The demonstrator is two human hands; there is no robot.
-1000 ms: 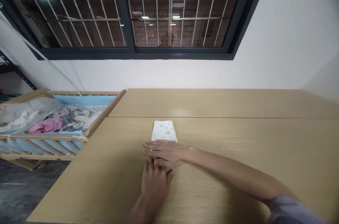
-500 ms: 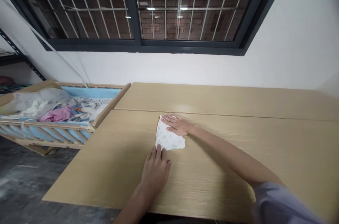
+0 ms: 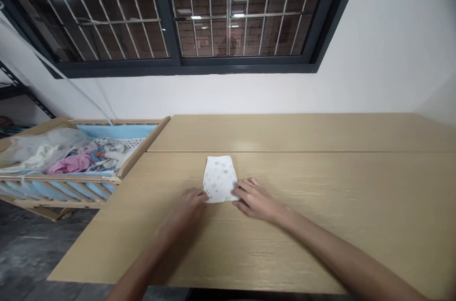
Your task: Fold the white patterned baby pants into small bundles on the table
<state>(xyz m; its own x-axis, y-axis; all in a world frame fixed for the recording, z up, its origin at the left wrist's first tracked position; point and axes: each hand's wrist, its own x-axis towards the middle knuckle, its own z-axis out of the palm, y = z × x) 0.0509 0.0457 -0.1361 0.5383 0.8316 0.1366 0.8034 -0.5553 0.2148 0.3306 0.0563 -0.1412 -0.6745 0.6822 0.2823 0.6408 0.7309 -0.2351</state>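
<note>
A small white folded cloth (image 3: 220,178) with a faint green and grey print lies flat on the wooden table, narrower at its far end. My left hand (image 3: 192,203) is closed at the cloth's near left corner, fingertips pinched on the edge and slightly blurred. At the near right corner, my right hand (image 3: 254,200) has its thumb and fingers brought together on the fabric. The corners themselves are partly hidden under the fingertips.
The light wooden table (image 3: 320,206) has a seam across it towards the wall. To the left stands a wooden crib (image 3: 117,180) with blue lining, holding pink cloth (image 3: 73,162) and dolls or clothing. A barred window (image 3: 178,66) is above.
My right hand has come down from the cloth's far side to its near right corner. My left hand has shifted left to the near left corner. The cloth's whole top now shows.
</note>
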